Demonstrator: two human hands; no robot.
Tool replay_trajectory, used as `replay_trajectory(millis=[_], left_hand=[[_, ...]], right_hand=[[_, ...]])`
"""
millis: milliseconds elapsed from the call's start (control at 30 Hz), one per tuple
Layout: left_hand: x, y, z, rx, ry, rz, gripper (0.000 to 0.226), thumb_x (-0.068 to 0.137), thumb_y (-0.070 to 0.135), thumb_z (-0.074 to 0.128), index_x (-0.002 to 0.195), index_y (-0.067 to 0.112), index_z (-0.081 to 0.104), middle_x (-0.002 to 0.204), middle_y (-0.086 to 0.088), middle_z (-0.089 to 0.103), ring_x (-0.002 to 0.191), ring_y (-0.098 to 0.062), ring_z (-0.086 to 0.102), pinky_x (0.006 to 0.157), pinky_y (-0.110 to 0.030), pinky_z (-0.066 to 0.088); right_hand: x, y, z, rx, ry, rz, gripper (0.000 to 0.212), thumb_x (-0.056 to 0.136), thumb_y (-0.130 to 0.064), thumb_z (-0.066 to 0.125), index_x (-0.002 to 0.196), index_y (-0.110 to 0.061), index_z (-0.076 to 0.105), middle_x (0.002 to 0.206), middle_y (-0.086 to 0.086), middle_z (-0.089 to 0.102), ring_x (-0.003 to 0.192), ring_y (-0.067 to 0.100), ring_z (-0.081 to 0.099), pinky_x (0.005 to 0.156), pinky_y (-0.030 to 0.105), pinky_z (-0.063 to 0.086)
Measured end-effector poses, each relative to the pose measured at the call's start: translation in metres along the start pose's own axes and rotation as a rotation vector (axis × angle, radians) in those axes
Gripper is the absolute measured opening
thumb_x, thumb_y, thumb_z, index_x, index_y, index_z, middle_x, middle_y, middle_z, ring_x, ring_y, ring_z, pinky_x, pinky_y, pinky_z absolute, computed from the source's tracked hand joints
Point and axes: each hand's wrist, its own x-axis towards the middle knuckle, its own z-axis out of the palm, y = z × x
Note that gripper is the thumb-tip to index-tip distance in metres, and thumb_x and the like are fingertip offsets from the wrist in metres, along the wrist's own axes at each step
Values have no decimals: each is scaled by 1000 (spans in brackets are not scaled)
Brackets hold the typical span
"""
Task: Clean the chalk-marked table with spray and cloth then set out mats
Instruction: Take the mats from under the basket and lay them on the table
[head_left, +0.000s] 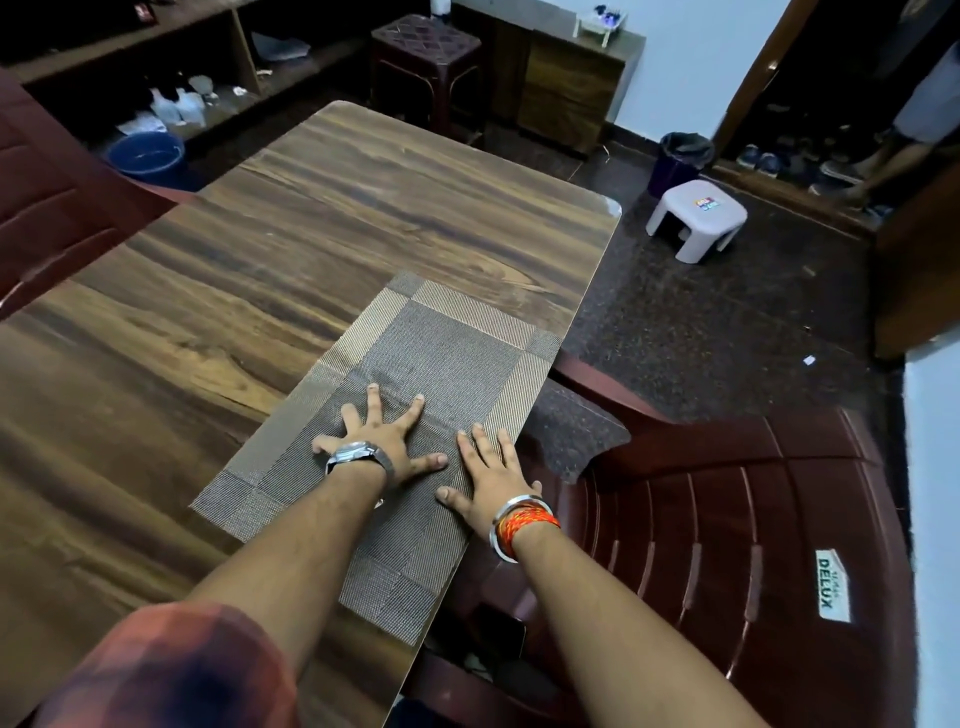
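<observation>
both hands lie flat, fingers spread, left hand and right hand pressing the grey woven rectangular mat onto the brown wood-grain table

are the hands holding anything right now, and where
Nothing is gripped. The left hand and right hand lie flat, fingers straight, pressing on the mat on the table.

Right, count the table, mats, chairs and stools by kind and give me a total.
table: 1
mat: 1
maroon chairs: 2
stools: 2
Total: 6
</observation>
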Motion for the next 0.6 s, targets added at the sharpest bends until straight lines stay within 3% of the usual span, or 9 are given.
replay_trajectory(millis=[333, 433, 600], left_hand=[[-1, -4, 10, -21, 55, 7, 100, 64, 97, 36, 144, 63, -15, 163, 2, -26, 149, -38, 1, 101, -71, 28], [-9, -10, 17, -125, 163, 23, 99, 68, 95, 31, 146, 58, -17, 165, 5, -16, 146, -37, 11, 103, -67, 29], [-32, -31, 33, -115, 270, 77, 93, 74, 91, 26, 149, 53, -15, 166, 8, -11, 143, -35, 20, 108, -60, 28]], right_hand=[[0, 3, 2, -20, 39, -16, 74, 90, -61, 42, 147, -48, -2, 154, -28, -15, 143, 7, -20, 104, 73, 11], [-8, 3, -3, -40, 191, -68, 74, 90, -57, 42, 150, -41, 1, 158, -21, -7, 146, 10, -8, 111, 65, 13], [-25, -11, -5, -89, 427, -118, 74, 91, -55, 38, 153, -31, 5, 159, -16, -1, 147, 13, -7, 114, 56, 5]])
